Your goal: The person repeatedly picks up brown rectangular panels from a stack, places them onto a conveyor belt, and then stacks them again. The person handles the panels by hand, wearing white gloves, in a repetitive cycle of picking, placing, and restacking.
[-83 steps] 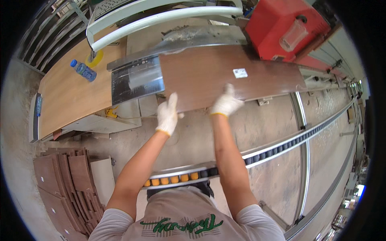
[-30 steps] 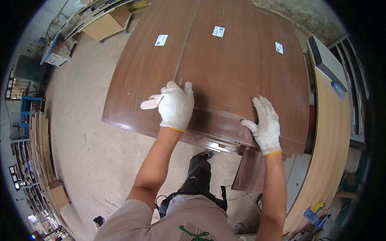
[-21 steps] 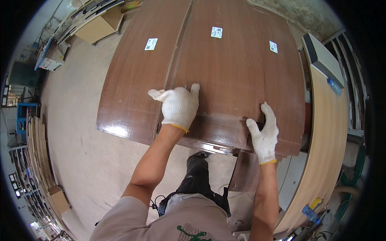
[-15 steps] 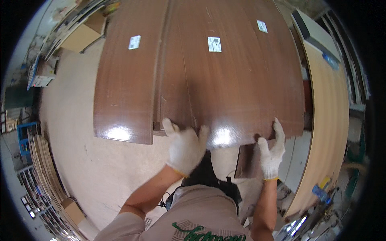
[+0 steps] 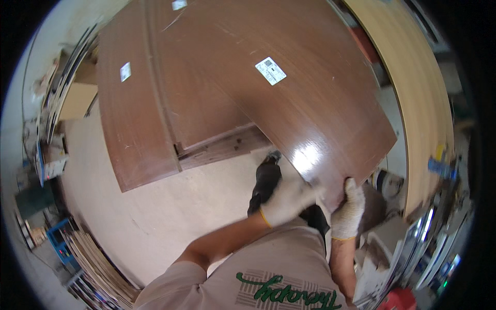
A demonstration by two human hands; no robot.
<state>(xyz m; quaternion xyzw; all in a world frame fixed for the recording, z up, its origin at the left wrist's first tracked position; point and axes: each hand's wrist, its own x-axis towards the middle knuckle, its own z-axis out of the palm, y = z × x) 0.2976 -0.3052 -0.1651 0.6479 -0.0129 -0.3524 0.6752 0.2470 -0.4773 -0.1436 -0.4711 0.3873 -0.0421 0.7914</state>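
Observation:
A long brown wood-grain panel (image 5: 330,116) lies slanted over other brown boards, its near end angled toward me. My right hand (image 5: 347,211), in a white knit glove, grips the near corner, thumb on top and the other fingers hidden below. My left hand (image 5: 290,200), gloved alike, is beside the panel's left edge near that corner; motion smears its fingers, so contact is unclear. A white label (image 5: 270,71) sits on the panel. Left of it lie another brown board (image 5: 201,111) and a separate brown panel (image 5: 132,134).
A light wood-coloured board (image 5: 421,93) runs along the right. Planks (image 5: 101,258) lean at the lower left beside a blue crate (image 5: 60,240). A cardboard box (image 5: 77,101) stands at the far left. Metal profiles (image 5: 426,227) are at the lower right.
The top panel has swung so its near end points right and toward me, uncovering the board beneath. My left hand has moved right, toward my right hand; the view has turned.

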